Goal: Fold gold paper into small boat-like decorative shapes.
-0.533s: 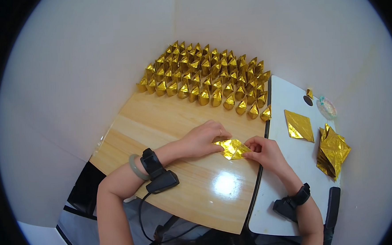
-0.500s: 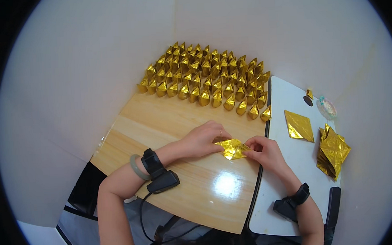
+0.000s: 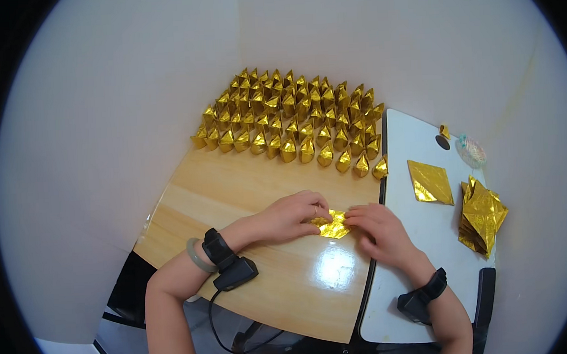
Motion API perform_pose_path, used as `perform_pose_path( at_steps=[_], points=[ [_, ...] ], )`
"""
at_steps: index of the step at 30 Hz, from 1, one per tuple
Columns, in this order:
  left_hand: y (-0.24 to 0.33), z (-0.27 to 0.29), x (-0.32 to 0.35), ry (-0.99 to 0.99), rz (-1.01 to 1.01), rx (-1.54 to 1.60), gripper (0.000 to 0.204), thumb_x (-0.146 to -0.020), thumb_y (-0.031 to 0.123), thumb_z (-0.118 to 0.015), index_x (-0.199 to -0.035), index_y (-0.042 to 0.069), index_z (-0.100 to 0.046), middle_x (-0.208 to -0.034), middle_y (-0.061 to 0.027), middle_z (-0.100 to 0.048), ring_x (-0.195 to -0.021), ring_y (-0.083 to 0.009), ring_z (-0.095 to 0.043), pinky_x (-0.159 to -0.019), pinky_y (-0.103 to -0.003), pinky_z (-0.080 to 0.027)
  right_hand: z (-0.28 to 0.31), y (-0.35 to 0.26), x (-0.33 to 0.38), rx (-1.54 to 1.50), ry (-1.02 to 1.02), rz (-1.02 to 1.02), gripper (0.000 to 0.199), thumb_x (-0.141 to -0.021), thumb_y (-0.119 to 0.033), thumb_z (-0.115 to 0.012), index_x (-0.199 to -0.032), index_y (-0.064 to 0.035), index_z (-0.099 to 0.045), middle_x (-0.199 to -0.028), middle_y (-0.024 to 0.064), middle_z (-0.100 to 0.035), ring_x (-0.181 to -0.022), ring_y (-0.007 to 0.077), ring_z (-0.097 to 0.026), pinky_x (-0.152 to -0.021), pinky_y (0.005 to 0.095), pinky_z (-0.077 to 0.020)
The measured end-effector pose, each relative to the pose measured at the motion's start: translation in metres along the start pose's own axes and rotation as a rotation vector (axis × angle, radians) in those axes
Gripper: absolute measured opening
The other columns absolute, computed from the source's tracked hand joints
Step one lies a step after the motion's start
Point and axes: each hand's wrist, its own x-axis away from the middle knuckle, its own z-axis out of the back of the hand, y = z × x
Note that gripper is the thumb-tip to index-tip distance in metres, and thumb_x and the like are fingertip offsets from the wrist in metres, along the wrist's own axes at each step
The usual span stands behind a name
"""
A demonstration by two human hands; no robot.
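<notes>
A small folded piece of gold foil paper (image 3: pixel 333 228) lies low over the wooden table, between my two hands. My left hand (image 3: pixel 289 216) is closed on its left end, with the thumb in front and the fingers curled over the top. Against its right end rest the fingertips of my right hand (image 3: pixel 384 234); these fingers are stretched out and the thumb stands apart, off the paper. Beyond my hands, rows of folded gold foil ingots (image 3: pixel 288 150) stand close together across the back of the table.
On the white board (image 3: pixel 405 235) at the right lie a flat gold sheet (image 3: pixel 430 182) and a stack of folded gold pieces (image 3: pixel 482 218). Behind them are a clear round object (image 3: pixel 472 151) and a dark disc (image 3: pixel 442 142). Pale walls enclose the wooden table (image 3: pixel 213 187).
The foil paper now looks flatter and narrower. My right hand has gone from pinching its right end to lying with outstretched fingers against it. My left fingers have curled further over it.
</notes>
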Motion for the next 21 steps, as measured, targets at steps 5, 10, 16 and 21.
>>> perform_pose_path(
  at_steps=[5,10,16,21],
  points=[
    [0.001,0.004,-0.004,0.000,-0.025,0.103,0.032,-0.077,0.011,-0.072,-0.108,0.006,-0.066,-0.112,-0.0067,-0.057,-0.102,-0.0228,-0.052,-0.089,-0.032,-0.043,0.004,-0.002,0.005,0.050,-0.110,0.026,0.026,-0.084,-0.014,-0.062,-0.109,-0.0058,-0.065,-0.117,0.0088,-0.064,-0.119,0.0249,-0.054,-0.103,0.0429,-0.0402],
    [0.001,0.004,-0.002,-0.011,0.004,0.058,0.032,-0.076,0.013,-0.073,-0.107,0.008,-0.066,-0.112,-0.0063,-0.057,-0.101,-0.0234,-0.052,-0.089,-0.033,-0.043,0.013,0.010,0.010,0.159,0.033,-0.057,0.013,-0.078,-0.012,-0.065,-0.090,-0.0087,-0.070,-0.099,0.0055,-0.070,-0.103,0.0220,-0.064,-0.097,0.0446,-0.0448],
    [0.001,0.003,-0.003,0.041,0.009,0.019,0.031,-0.074,0.016,-0.075,-0.102,0.010,-0.066,-0.106,-0.0047,-0.056,-0.097,-0.0238,-0.053,-0.086,-0.034,-0.044,0.009,0.000,0.000,0.126,0.115,-0.020,0.021,-0.073,-0.017,-0.074,-0.091,-0.0084,-0.066,-0.097,0.0051,-0.067,-0.096,0.0246,-0.062,-0.085,0.0374,-0.0492],
    [0.003,0.002,-0.002,0.068,-0.003,-0.028,0.032,-0.070,0.020,-0.078,-0.099,0.011,-0.065,-0.101,-0.0037,-0.056,-0.094,-0.0246,-0.053,-0.082,-0.035,-0.046,-0.005,0.000,-0.009,-0.012,-0.025,0.056,0.034,-0.069,-0.023,-0.077,-0.097,-0.0096,-0.062,-0.091,0.0040,-0.060,-0.088,0.0248,-0.057,-0.073,0.0360,-0.0490]
  ],
)
